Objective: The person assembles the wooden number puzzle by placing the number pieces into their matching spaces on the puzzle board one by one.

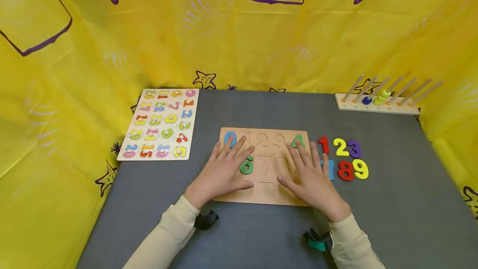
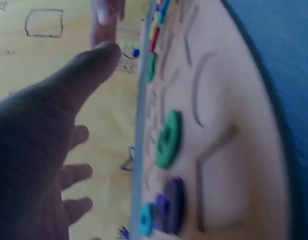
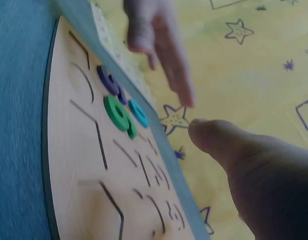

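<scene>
A wooden number board lies flat in the head view. Over its left part my left hand is held with fingers spread. My right hand spreads over the right part in the same way. Neither hand grips anything; both wrist views show the fingers raised above the board. Seated in the board are a blue 0, a green 6, a green 4 and a purple piece, which my left hand hides in the head view. Other recesses show bare wood.
Right of the board lie a red 1, yellow 2, purple 3, red 8, yellow 9 and a partly hidden blue 7. A white number puzzle lies back left; a peg stand with rings, back right.
</scene>
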A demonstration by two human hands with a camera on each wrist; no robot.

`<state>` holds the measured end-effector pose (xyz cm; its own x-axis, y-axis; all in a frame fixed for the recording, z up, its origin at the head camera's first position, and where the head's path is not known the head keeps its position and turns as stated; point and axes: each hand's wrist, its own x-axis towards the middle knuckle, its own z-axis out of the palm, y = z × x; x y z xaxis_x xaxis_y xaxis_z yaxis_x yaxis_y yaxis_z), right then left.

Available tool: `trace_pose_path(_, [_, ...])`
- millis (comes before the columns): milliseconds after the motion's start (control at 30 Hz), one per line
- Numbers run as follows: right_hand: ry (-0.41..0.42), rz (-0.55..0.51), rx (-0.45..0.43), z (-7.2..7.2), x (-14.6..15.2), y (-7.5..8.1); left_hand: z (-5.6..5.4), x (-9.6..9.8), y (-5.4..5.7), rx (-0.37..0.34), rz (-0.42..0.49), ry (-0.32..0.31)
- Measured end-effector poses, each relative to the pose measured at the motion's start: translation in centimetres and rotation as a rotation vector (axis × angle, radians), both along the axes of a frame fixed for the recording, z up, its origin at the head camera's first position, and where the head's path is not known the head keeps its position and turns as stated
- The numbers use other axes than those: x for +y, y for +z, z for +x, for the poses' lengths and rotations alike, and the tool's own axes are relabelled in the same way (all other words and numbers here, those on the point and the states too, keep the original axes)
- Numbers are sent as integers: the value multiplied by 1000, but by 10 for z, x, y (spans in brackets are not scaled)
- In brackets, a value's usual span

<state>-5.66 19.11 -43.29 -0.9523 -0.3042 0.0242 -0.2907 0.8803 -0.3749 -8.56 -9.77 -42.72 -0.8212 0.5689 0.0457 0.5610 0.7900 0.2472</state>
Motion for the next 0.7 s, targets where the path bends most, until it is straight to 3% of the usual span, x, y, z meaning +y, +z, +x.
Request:
trace_pose_path(100, [59,-35,-5,-6,12,-2,-1,-20,-13,-83,101,-98])
trace_pose_path(200, [126,-106,-9,-18,34,-3,4,-46,-26,-175,187,-146])
trace_pose_path(333, [194,-143,20,-46,74,-4,19,-83,-41,-236,226,-104])
trace_pose_path(433, [214,-121,32,-68,106,-7,27,-98,-50,-236,235,-74])
trace_pose_path(533, [219,-98,-13,-84,132,-9,30,-101,-59,-211,235,-68])
trace_pose_path(700, [250,-93,-87,-101,153,-12,30,-100,-68,-126,218,-58])
